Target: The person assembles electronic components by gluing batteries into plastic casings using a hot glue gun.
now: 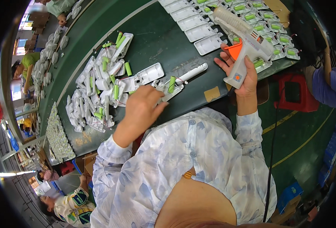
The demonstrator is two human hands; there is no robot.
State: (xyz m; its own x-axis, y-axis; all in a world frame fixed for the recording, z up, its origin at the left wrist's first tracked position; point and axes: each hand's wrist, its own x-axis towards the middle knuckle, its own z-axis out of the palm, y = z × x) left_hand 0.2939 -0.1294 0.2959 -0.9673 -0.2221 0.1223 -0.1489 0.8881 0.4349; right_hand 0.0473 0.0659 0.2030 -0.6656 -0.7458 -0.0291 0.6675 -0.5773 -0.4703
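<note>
My right hand grips the handle of a white hot glue gun with an orange trigger, raised over the table's near edge. The gun's nose points up and to the left. My left hand hovers at the near side of the table with its thumb apart from its bent fingers. Just right of it lies an open white plastic housing with a green battery cell and thin wires. Beyond it rests a long white cover. Another white half-shell lies behind my left hand.
A loose heap of white shells with green cells covers the table's left part. Rows of white housings stand at the far right. A pile of small parts lies far left. A red stool and a dark cable are at right.
</note>
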